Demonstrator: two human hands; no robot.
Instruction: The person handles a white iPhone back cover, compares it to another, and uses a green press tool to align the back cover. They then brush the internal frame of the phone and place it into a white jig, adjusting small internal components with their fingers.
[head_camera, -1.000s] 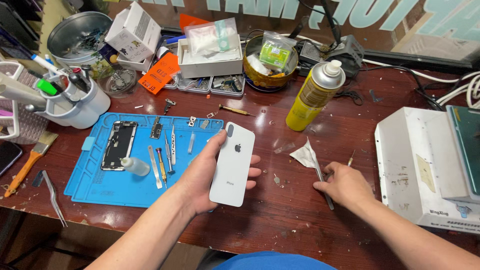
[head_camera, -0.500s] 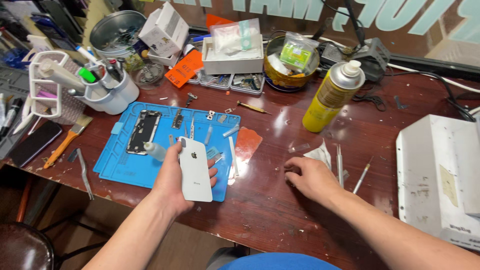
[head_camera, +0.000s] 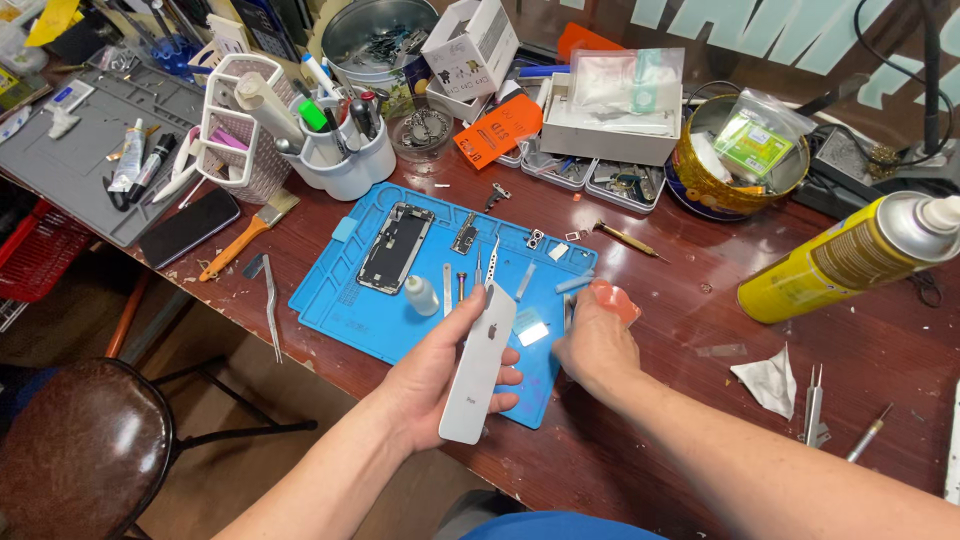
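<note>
My left hand (head_camera: 430, 385) grips a white phone (head_camera: 480, 365) with its back up, tilted nearly edge-on over the front of the blue work mat (head_camera: 335, 300). My right hand (head_camera: 598, 348) rests knuckles-up at the mat's right edge, its fingertips bent down onto the mat beside an orange-red soft piece (head_camera: 617, 297) and a small blue tool (head_camera: 574, 284). Whether those fingers pinch anything is hidden. On the mat lie an opened phone frame (head_camera: 395, 248), a small white bottle (head_camera: 422, 295) and several thin metal tools.
A yellow spray can (head_camera: 850, 260) lies to the right, with a crumpled tissue (head_camera: 770, 380) and tweezers (head_camera: 812, 405) in front of it. A white pen cup (head_camera: 345, 170), a black phone (head_camera: 190, 228), a brush (head_camera: 245, 235), boxes and tins crowd the back. A brown stool (head_camera: 85, 440) stands below left.
My left hand has carried the white phone left over the mat and turned it more edge-on. My right hand has left the tissue and tweezers and moved to the mat's right edge.
</note>
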